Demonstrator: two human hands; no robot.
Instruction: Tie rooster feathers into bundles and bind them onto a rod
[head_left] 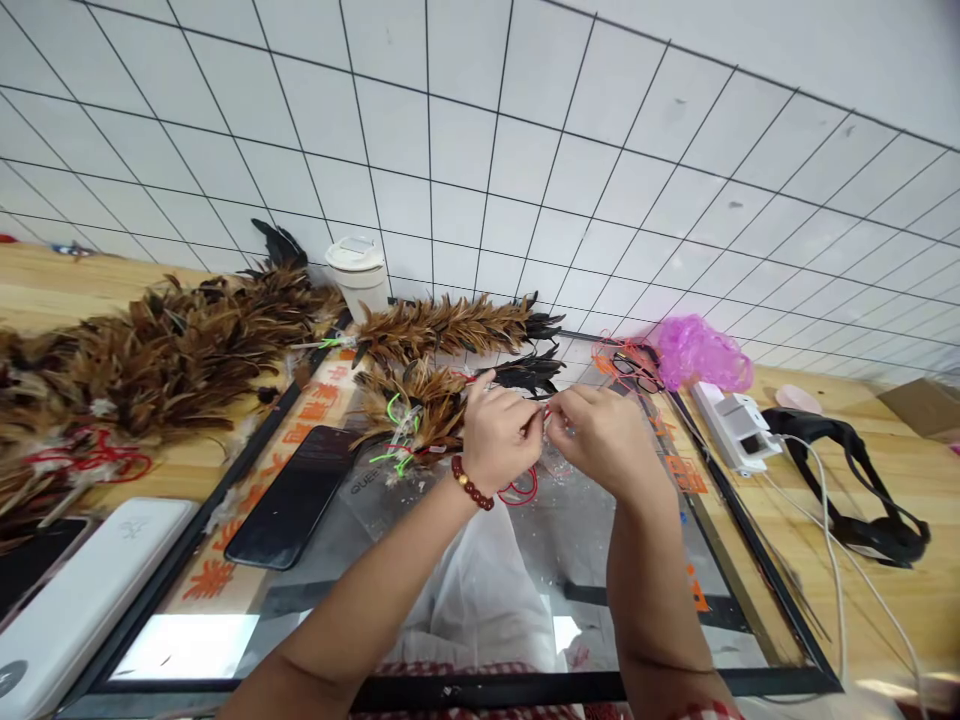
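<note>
Above the glass panel, my left hand (pixel 501 432) and my right hand (pixel 600 435) meet fingertip to fingertip. Both are closed in a pinch on a thin red cord (pixel 524 492), whose loop shows below them. The exact grip is mostly hidden by the fingers. Just left of my left hand lies a bunch of brown feathers (pixel 427 400) with bright green ties (pixel 400 462). Black feathers (pixel 529 370) stick out behind my left hand. A longer brown feather bundle (pixel 450 328) rests farther back.
A large feather pile (pixel 172 350) covers the left side, near a lidded white cup (pixel 358 275). A black phone (pixel 294 497) and white power bank (pixel 105 600) lie left. Right are a pink plastic bag (pixel 701 352), a power strip (pixel 727 425), cables and a black strap (pixel 862 480). A white gridded wall (pixel 465 140) stands behind.
</note>
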